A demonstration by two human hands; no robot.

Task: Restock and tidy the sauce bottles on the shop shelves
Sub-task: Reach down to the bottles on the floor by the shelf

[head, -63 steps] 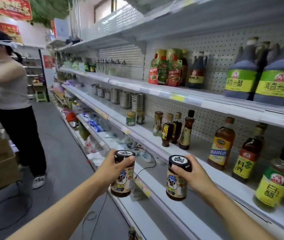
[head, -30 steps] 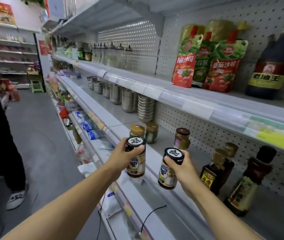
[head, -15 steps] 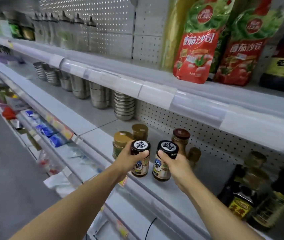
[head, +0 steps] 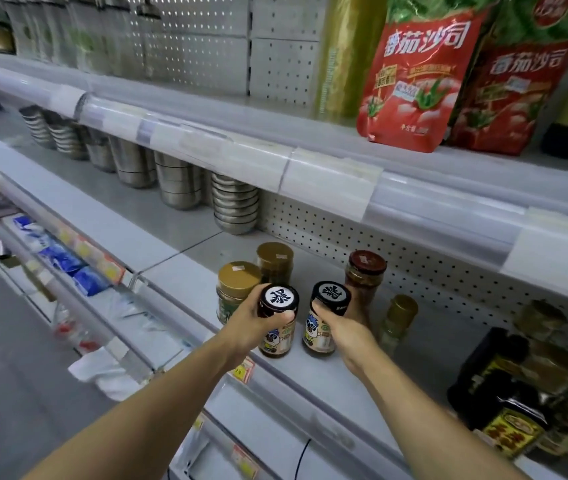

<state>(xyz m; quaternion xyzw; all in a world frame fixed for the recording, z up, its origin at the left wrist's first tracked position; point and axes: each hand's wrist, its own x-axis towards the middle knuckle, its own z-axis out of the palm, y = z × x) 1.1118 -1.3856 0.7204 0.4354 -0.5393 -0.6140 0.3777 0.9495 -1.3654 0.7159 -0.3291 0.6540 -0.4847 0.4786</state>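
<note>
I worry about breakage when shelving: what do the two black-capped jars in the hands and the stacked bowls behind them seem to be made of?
The left jar and right jar look like clear glass, since dark sauce shows through beside glossy paper labels; clear plastic is possible. Their black caps look like matte plastic. The stacked bowls look like brushed stainless steel, grey with soft banded reflections.
</note>
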